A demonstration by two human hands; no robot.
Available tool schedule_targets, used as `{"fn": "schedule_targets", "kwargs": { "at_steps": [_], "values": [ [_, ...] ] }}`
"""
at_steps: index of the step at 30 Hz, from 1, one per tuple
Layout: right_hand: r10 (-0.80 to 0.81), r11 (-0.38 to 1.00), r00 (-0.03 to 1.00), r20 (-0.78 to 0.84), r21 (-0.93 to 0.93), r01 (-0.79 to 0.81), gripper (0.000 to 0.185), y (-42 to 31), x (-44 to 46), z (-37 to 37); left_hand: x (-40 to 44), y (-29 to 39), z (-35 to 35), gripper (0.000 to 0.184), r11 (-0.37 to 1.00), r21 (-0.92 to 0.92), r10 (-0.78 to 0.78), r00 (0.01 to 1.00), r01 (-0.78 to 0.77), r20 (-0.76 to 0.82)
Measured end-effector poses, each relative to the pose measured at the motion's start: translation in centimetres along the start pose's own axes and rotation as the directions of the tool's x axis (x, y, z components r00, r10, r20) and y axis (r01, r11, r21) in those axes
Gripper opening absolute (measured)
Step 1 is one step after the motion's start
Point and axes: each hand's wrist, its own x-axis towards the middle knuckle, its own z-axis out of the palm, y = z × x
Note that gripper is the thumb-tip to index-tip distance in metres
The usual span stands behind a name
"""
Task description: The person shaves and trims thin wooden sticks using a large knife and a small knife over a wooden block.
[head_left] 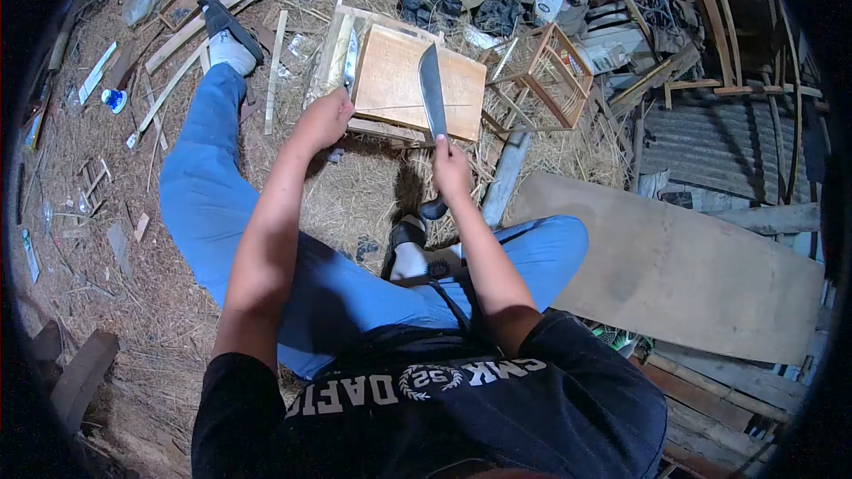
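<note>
Machete (431, 89), one, in right hand (451, 170), over one board (389, 75).

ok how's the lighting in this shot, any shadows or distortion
In the head view, the corners go black around a rounded, wide-angle image; same view, the wooden board is brightly lit, the machete fairly sharp; same view, shadows fall on the straw beside the right hand and across the corrugated sheet.

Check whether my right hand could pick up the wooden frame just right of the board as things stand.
Probably not yet: your right hand is gripping the machete. Otherwise, the way to the wooden frame looks fairly free.
</note>
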Motion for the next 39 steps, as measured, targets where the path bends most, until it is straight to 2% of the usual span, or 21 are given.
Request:
{"fn": "schedule_targets", "kwargs": {
  "at_steps": [1,2,3,5,8,12,15,16,17,19,21,23,25,27,28,29,31,33,34,37,39],
  "values": [
    [0.098,0.994,0.993,0.067,0.046,-0.101,0.057,0.0,0.3,-0.6,-0.1,0.2,0.0,0.020,1.000,-0.002,-0.001,1.000,0.001,-0.004],
    [-0.038,0.999,0.999,-0.020,0.028,0.039,0.056,0.1,0.5,-1.0,-0.1,0.3,0.0,0.021,1.000,-0.005,-0.004,1.000,0.004,-0.008],
    [0.059,0.998,0.998,-0.035,-0.007,-0.059,0.056,0.7,1.0,-1.4,0.0,0.5,-0.3,0.021,1.000,0.000,-0.005,1.000,0.005,-0.011],
    [0.250,0.936,0.968,0.000,0.256,-0.242,0.055,3.0,2.2,-1.4,-0.2,0.8,-0.4,0.021,1.000,0.011,-0.014,1.000,0.014,0.016],
    [0.404,0.856,0.915,-0.023,0.363,-0.368,0.056,-0.1,0.5,-1.4,0.1,0.2,0.0,0.022,1.000,0.028,0.000,1.000,-0.001,0.010],
    [-0.064,0.997,0.997,-0.050,-0.042,0.062,0.054,-0.7,-1.4,1.5,0.1,0.4,0.1,0.022,1.000,0.011,-0.005,1.000,0.005,0.019],
    [-0.005,0.996,1.000,-0.009,-0.094,0.004,0.053,-3.2,-1.4,-1.5,0.0,1.4,-0.7,0.018,0.998,-0.005,-0.062,0.997,0.062,0.052],
    [-0.031,1.000,0.997,-0.075,0.005,0.031,0.052,-2.9,-1.1,-1.7,-0.1,1.6,-0.9,0.018,0.999,0.004,-0.047,0.998,0.047,0.036],
    [0.163,0.986,0.983,-0.082,-0.016,-0.165,0.051,1.0,0.5,-1.2,-0.2,1.7,-0.9,0.018,0.999,0.010,-0.038,0.999,0.038,0.020],
    [0.403,0.886,0.903,-0.146,0.308,-0.346,0.049,0.1,-0.5,-1.1,-0.3,1.1,-0.3,0.019,0.999,0.001,-0.050,0.998,0.050,0.033],
    [0.309,0.943,0.933,-0.184,0.186,-0.275,0.050,-1.1,-1.4,-1.0,0.4,0.8,-0.4,0.021,1.000,-0.005,-0.029,0.999,0.029,0.014],
    [0.031,0.985,0.990,-0.138,-0.164,-0.054,0.055,-0.5,-2.2,-0.5,0.5,1.0,-0.3,0.022,0.999,0.001,-0.032,0.999,0.032,0.033],
    [0.133,0.987,0.991,-0.020,-0.087,-0.135,0.056,-1.2,-2.2,-0.4,0.6,1.0,-0.6,0.022,0.996,-0.008,-0.083,0.994,0.084,0.065],
    [0.105,0.992,0.994,-0.021,-0.068,-0.106,0.056,-1.7,-1.9,-1.6,0.3,1.7,-0.7,0.022,0.997,0.006,-0.083,0.995,0.083,0.050],
    [0.055,0.998,0.988,-0.148,-0.035,-0.061,0.057,0.6,-0.8,-0.8,0.1,2.0,-0.9,0.022,0.996,0.017,-0.087,0.996,0.086,0.036],
    [0.196,0.977,0.977,-0.084,0.106,-0.187,0.059,3.0,0.5,-0.6,0.1,1.8,-1.0,0.022,0.996,0.024,-0.091,0.995,0.090,0.035],
    [0.466,0.826,0.885,0.017,0.350,-0.442,0.061,-1.5,-0.1,-2.6,0.4,0.9,-0.3,0.023,0.999,0.012,-0.052,0.998,0.052,0.018],
    [0.291,0.956,0.946,-0.144,0.087,-0.281,0.061,-2.6,-1.6,-1.2,0.5,0.2,0.1,0.026,1.000,0.027,-0.016,1.000,0.016,0.015],
    [0.076,0.996,0.982,-0.175,-0.035,-0.083,0.060,-1.2,-2.0,0.6,0.7,0.4,-0.2,0.025,0.999,0.031,-0.046,0.998,0.045,0.044],
    [-0.024,0.992,1.000,-0.008,-0.121,0.023,0.057,-2.3,-3.4,2.8,0.8,0.9,-0.4,0.024,0.997,0.037,-0.076,0.994,0.073,0.076],
    [0.014,0.998,0.999,0.029,-0.054,-0.012,0.059,-2.3,-2.7,1.6,0.6,0.8,-0.4,0.024,0.997,-0.014,-0.081,0.995,0.082,0.055]
  ]
}}
